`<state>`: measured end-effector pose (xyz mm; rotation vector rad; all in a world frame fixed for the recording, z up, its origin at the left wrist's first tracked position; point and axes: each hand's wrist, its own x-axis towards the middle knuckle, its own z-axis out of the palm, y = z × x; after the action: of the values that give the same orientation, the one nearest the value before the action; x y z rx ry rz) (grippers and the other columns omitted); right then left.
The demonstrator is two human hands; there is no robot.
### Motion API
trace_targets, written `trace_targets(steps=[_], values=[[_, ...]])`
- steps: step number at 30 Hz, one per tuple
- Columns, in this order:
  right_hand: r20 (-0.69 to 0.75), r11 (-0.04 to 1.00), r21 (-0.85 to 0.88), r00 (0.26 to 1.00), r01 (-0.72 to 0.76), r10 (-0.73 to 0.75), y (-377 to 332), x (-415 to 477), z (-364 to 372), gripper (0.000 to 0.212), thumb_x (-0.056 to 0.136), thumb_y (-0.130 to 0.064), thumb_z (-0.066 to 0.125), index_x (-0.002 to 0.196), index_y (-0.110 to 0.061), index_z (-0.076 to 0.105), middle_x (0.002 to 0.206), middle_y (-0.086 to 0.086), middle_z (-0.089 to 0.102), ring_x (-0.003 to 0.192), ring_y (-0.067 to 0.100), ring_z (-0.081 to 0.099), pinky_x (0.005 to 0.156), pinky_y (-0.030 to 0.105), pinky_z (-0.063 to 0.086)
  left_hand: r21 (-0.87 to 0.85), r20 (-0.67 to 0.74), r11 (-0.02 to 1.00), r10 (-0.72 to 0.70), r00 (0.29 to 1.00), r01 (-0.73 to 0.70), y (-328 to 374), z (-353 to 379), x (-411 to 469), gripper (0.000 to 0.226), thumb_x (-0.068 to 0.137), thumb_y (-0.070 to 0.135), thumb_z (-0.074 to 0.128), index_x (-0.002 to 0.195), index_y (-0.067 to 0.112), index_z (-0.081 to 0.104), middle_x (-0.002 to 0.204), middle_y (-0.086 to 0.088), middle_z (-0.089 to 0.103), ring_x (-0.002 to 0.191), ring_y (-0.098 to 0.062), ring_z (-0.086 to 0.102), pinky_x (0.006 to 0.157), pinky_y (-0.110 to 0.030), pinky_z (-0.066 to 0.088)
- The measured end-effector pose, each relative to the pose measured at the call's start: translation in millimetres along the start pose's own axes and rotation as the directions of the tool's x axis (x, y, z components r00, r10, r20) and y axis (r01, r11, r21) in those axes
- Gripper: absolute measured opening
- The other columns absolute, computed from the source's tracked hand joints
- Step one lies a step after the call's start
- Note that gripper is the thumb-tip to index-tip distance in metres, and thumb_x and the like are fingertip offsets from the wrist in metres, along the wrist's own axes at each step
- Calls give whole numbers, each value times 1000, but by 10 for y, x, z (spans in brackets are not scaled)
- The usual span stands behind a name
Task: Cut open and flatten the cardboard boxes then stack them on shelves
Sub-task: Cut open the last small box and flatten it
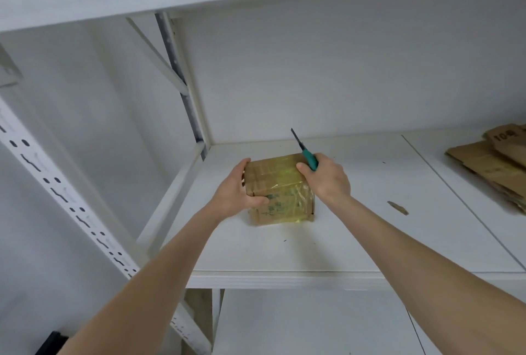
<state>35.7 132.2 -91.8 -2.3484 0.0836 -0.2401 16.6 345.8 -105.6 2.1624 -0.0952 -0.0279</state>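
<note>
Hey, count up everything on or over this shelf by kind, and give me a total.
taped box: 1
flattened cardboard stack: 1 (separate sheets too overlapped to count)
green-handled knife: 1
brown scrap: 1
Total: 4

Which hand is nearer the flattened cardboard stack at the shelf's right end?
Right. The right hand, gripping the teal knife, rests on the taped box at its right side, toward the flattened cardboard stack; the left hand grips the box's left side, farther away.
</note>
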Motion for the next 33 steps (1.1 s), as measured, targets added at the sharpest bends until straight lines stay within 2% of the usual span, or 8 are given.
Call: trace_targets(steps=[6, 10, 13, 17, 20, 23, 28, 33], values=[[16, 996, 64, 998, -55, 54, -42, 89, -40, 30, 95, -42, 56, 114, -18, 57, 96, 1, 61, 87, 24, 56, 68, 31, 40, 59, -88, 992, 118, 989, -113, 17, 45, 51, 113, 66, 17, 89, 153, 20, 17, 143, 7, 38, 125, -10, 44, 102, -23, 35], [39, 994, 33, 994, -105, 103, 85, 26, 47, 31, 95, -44, 56, 114, -19, 56, 94, 0, 59, 86, 23, 56, 68, 31, 41, 233, -17, 964, 134, 991, -127, -38, 78, 115, 120, 67, 19, 89, 155, 22, 7, 154, 5, 28, 134, -14, 39, 105, -24, 33], [62, 989, 52, 989, -139, 135, 227, -29, 140, 36, 96, -44, 53, 118, -16, 56, 97, 1, 60, 88, 25, 56, 72, 34, 44, 146, 29, 986, 81, 996, -84, -92, 149, 125, 122, 67, 16, 88, 155, 25, 4, 154, 7, 27, 137, -13, 35, 108, -26, 33], [75, 993, 51, 992, -106, 102, 178, 8, 40, 49, 99, -44, 45, 142, -21, 40, 125, 8, 56, 106, 30, 58, 84, 36, 44, 115, 37, 990, 78, 996, -82, -116, 144, 169, 105, 66, 15, 88, 149, 25, 24, 139, 8, 40, 127, -12, 44, 103, -23, 36], [59, 997, 5, 996, 74, -74, 104, -80, -104, 52, 104, -37, 36, 153, -25, 23, 130, 10, 46, 105, 32, 56, 85, 35, 43, 158, 20, 982, 99, 995, -101, -118, 169, 157, 100, 65, 19, 89, 146, 23, 29, 134, 9, 42, 122, -11, 46, 101, -23, 36], [181, 932, -185, 943, 311, -279, 15, -244, -229, 46, 105, -30, 35, 149, -27, 26, 102, 4, 57, 88, 28, 56, 74, 34, 44, 167, 6, 980, 110, 994, -110, -131, 180, 145, 101, 65, 19, 89, 146, 20, 29, 134, 7, 42, 122, -12, 46, 102, -24, 37], [333, 739, -470, 872, 483, -358, -158, -371, -239, 34, 105, -24, 33, 137, -34, 39, 113, 0, 59, 85, 28, 58, 67, 32, 45, 225, 1, 963, 150, 989, -147, -91, 173, 135, 103, 67, 18, 87, 149, 20, 24, 141, 5, 38, 124, -12, 43, 99, -19, 34], [389, 633, -579, 856, 514, -340, -245, -411, -327, 67, 91, 1, 42, 138, -45, 32, 102, -1, 61, 73, 25, 49, 55, 29, 31, 264, 14, 950, 167, 986, -165, -52, 149, 133, 102, 68, 18, 86, 149, 21, 25, 142, 5, 39, 123, -13, 46, 97, -19, 35]])
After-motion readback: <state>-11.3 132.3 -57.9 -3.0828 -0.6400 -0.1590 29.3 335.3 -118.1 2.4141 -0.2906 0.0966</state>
